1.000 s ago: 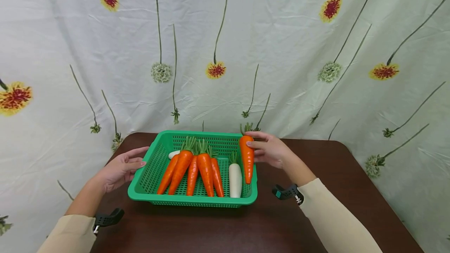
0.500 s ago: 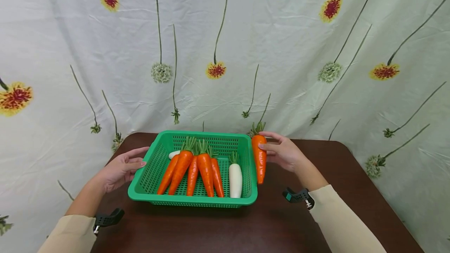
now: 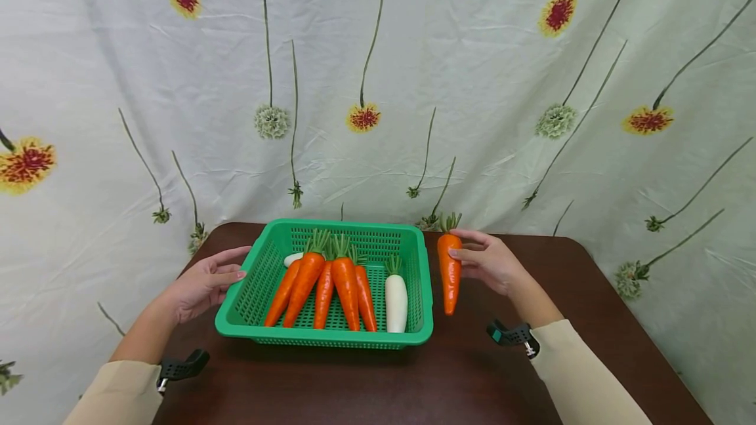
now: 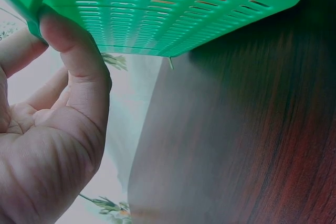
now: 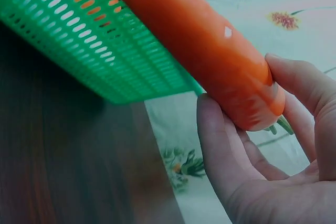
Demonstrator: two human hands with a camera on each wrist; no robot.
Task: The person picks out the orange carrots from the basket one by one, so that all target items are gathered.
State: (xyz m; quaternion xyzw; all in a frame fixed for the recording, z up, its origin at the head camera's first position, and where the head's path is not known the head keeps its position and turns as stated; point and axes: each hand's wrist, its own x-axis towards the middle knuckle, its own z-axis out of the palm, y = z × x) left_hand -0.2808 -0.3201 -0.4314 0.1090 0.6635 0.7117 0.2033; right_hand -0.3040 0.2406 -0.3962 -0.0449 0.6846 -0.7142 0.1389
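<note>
A green plastic basket (image 3: pixel 325 340) with slotted walls stands on the table. My left hand (image 3: pixel 201 284) is at its left end; in the left wrist view the thumb and a finger pinch the basket's rim (image 4: pixel 32 11). To the right of the basket, my right hand (image 3: pixel 493 262) holds an orange carrot (image 3: pixel 449 271) between thumb and fingers, near its leafy top, tip pointing down. The right wrist view shows the carrot (image 5: pixel 210 51) close up, gripped at its thick end. Inside the basket lie several carrots (image 3: pixel 345 284) and a white radish (image 3: pixel 396 303).
Another white, rounded end (image 3: pixel 292 259) shows behind the carrots, mostly hidden. The dark wooden table (image 3: pixel 354 389) reaches back to a white cloth (image 3: pixel 472 64) with printed flowers, hanging behind it.
My right hand has carried the carrot rightward, from over the basket's right end to beside the basket, and slightly lower. The left hand and the basket have stayed put.
</note>
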